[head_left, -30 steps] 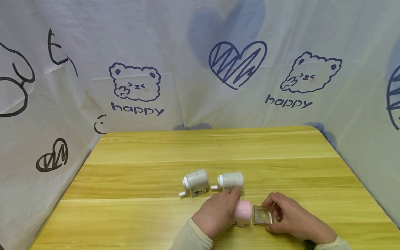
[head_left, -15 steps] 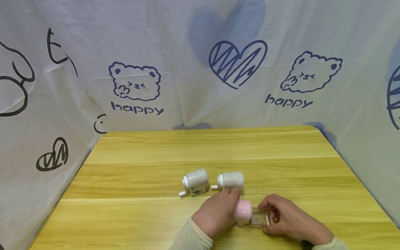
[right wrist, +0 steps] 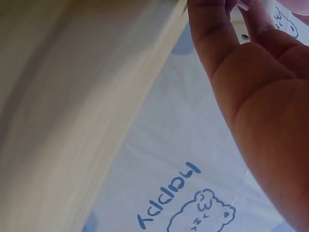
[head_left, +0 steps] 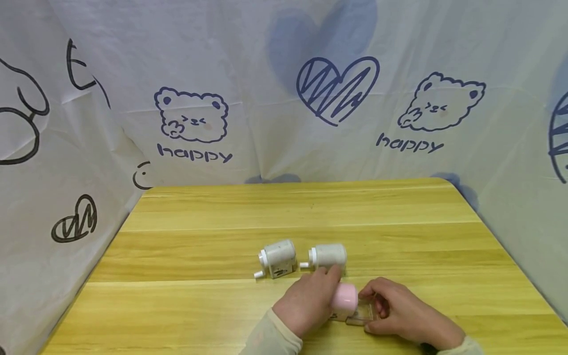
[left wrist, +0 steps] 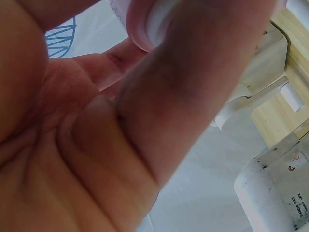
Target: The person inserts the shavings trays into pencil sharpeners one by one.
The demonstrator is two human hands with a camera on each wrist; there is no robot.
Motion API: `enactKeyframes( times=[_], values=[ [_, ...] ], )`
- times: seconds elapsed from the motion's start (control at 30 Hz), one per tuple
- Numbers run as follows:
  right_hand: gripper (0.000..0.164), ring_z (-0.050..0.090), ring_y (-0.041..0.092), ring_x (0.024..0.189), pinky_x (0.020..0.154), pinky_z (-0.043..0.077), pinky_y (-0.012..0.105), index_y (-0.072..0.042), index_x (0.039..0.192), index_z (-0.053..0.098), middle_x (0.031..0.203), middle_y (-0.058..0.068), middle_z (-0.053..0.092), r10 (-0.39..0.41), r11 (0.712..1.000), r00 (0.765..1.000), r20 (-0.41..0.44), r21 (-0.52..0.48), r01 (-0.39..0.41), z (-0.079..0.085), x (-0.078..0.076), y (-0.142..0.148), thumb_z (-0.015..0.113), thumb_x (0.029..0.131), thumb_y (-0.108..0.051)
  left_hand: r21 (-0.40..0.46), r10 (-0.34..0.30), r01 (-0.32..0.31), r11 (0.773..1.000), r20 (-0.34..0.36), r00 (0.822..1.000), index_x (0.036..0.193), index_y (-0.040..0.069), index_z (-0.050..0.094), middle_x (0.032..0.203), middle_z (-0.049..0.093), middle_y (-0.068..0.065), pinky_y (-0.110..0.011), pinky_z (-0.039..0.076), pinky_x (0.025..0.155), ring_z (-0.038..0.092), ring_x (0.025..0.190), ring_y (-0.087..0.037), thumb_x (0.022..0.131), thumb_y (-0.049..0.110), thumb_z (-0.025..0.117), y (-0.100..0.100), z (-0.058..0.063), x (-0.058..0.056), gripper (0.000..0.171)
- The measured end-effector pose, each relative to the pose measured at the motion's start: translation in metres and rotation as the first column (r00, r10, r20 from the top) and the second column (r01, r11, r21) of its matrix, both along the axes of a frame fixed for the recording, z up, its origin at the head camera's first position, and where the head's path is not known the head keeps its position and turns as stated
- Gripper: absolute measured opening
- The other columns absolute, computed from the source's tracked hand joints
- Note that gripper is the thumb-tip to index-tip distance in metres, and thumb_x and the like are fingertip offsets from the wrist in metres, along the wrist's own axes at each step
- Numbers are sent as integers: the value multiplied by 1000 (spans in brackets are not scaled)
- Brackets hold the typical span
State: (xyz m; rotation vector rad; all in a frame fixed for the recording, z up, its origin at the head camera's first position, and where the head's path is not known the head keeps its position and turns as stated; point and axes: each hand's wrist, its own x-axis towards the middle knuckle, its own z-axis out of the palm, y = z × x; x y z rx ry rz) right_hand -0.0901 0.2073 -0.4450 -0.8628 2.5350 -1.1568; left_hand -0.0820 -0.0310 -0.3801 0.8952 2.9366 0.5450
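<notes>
In the head view, my left hand (head_left: 308, 301) grips a pink pencil sharpener (head_left: 345, 297) on the table, covering its crank side. My right hand (head_left: 399, 310) pinches a clear plastic shavings drawer (head_left: 365, 311) between thumb and fingers. That drawer lies against the right end of the pink sharpener, at its lower part; how far it reaches inside cannot be seen. The left wrist view shows a pink rim of the sharpener (left wrist: 137, 29) behind my fingers. In the right wrist view only a sliver of clear plastic shows at my fingertips.
Two greyish-white crank sharpeners stand behind my hands, one at the left (head_left: 279, 259) and one at the right (head_left: 329, 255), close to my left fingers. The wood-patterned table (head_left: 199, 222) is bordered by a white printed cloth (head_left: 266, 138) at the back and sides.
My right hand has moved left with the clear drawer, which now sits closer against the pink sharpener's end. My left hand and the pink sharpener have stayed in place.
</notes>
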Motion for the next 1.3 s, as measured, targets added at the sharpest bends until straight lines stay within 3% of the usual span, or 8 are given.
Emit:
enactKeyframes(
  times=[0.33, 0.57, 0.9, 1.3],
  values=[
    [45, 50, 7, 71, 59, 46, 26, -14, 107, 58, 88, -1, 53, -21, 999, 1000, 0, 39, 21, 1, 1, -3, 80, 74, -35, -6, -4, 4, 1000, -2, 1000, 103, 11, 52, 87, 58, -6, -28, 45, 52, 55, 64, -18, 69, 5, 77, 0, 0, 0, 42],
    [44, 49, 6, 74, 60, 46, 25, -14, 107, 58, 91, -1, 51, -22, 999, 998, -64, 31, 24, 4, 2, -5, 80, 75, -34, 2, -6, 6, 1000, 1, 1000, 101, 12, 52, 87, 57, -6, -28, 45, 52, 54, 64, -18, 69, 4, 76, 0, 1, 0, 42],
    [42, 50, 7, 72, 60, 46, 25, -16, 107, 57, 87, -2, 52, -47, 998, 998, -32, 41, 49, 4, 2, -6, 78, 76, -36, 2, -5, 5, 1000, 7, 1000, 102, 11, 51, 86, 57, -6, -27, 45, 51, 55, 63, -18, 69, 3, 76, 0, 2, 0, 42],
    [50, 53, 9, 80, 67, 49, 27, -17, 116, 58, 97, -2, 55, -30, 999, 999, -14, 12, 30, 5, 3, -10, 80, 75, -36, -1, -8, 8, 1000, 17, 1000, 102, 12, 51, 86, 57, -6, -26, 44, 51, 55, 63, -18, 70, 5, 77, 0, 4, 0, 42]
  ],
)
